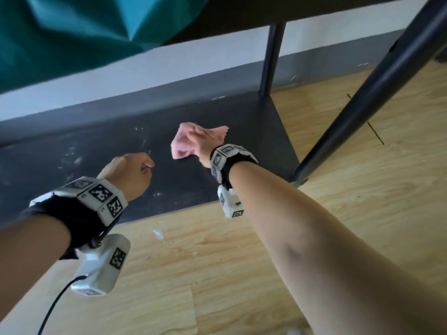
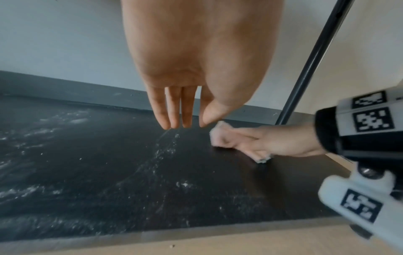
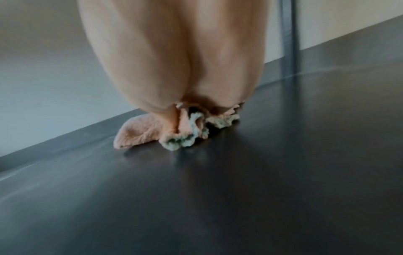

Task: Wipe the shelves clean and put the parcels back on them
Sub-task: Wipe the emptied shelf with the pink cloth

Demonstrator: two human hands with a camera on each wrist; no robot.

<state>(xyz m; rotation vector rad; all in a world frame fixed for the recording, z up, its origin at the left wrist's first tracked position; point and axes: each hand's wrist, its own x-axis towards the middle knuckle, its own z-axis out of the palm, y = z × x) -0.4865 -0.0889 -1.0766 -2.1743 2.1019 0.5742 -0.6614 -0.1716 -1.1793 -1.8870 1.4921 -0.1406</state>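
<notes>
A bunched pink cloth point(image 1: 187, 143) is lying pressed on the dark bottom shelf point(image 1: 96, 170) of a metal rack, toward its right end. The right hand point(image 1: 205, 141) is gripping it from above, fingers curled into the folds, probably so the bundle keeps firm contact as it is wiping. In the right wrist view the cloth's underside is showing a grey-green edge, possibly picked-up dirt, though the blur makes that uncertain. The shelf around the cloth is looking clean and glossy, while white dusty smears point(image 2: 165, 151) are covering the middle and left part, so the wiping seems only partly done. The left hand point(image 1: 128, 174) is hovering over the dusty area, holding nothing, its fingers hanging relaxed and close together, apparently just staying clear. A black upright post point(image 1: 272, 59) is standing at the shelf's far right corner. No parcels are showing; a teal fabric point(image 1: 72, 32) is hanging above. Pale wood flooring point(image 1: 242, 262) is lying below.
</notes>
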